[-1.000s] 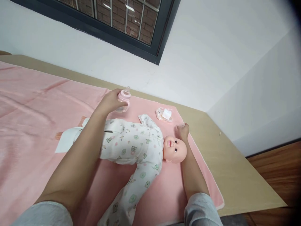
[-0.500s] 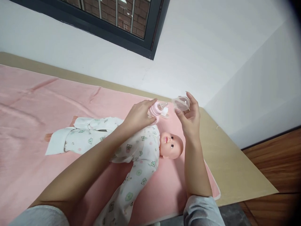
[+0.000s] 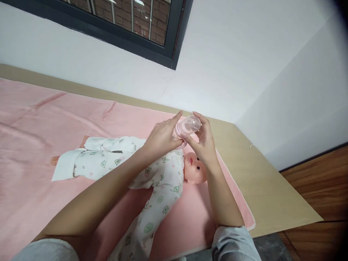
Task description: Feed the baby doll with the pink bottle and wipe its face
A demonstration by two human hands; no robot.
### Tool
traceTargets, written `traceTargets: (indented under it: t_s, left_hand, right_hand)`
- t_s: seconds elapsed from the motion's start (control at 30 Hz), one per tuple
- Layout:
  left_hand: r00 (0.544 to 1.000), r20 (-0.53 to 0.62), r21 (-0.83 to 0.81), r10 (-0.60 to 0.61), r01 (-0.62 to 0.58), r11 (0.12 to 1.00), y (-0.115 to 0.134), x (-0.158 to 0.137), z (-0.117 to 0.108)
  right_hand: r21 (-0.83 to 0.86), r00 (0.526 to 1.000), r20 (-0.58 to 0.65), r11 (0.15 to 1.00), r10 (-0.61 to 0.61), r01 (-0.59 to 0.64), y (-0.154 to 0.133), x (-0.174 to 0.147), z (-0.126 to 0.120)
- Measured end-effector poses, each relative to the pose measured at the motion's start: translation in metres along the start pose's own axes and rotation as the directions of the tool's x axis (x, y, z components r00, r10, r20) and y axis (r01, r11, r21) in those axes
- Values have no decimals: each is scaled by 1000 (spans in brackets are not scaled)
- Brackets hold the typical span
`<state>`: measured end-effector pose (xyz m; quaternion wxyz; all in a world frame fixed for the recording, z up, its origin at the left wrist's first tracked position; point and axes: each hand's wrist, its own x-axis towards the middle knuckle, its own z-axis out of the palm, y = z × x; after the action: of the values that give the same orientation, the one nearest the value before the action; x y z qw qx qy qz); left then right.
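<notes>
Left grip (image 3: 162,137) holds a bottle (image 3: 177,134), right grip (image 3: 204,140) its clear cap (image 3: 193,124) — a doll (image 3: 169,168) below, head (image 3: 195,172) toward the tabletop's (image 3: 263,195) right edge.

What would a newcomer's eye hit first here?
Probably the doll in printed white clothes, lying face up on the pink blanket in the middle of the view. Next, the hands close together by its far shoulder: the left hand grips a bottle, the right hand holds a clear cap over its top. The dark-framed window stands out at the upper edge.
</notes>
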<state>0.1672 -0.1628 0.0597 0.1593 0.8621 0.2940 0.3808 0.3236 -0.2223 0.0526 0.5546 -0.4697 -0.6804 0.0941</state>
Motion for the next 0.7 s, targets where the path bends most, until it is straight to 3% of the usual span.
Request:
traceTargets:
  t_s: [0.2,0.43,0.6,0.7]
  left_hand:
    - [1000,-27,-12,-8,7,1000,0,-2,1]
    - [999,54,41,-5,3,999,2,-4,5]
    - [987,89,-6,136,-136,991,24,-19,-22]
    - [935,213,-148,283,-256,955,46,-38,-52]
  right_hand:
    - [70,996,29,994,87,-89,-3,-2,9]
    - [42,995,-35,995,95,-93,7,3,2]
    - [-54,967,-231,991,108,-124,61,14,-32]
    - [-139,934,-331,972,133,-187,107,16,-55]
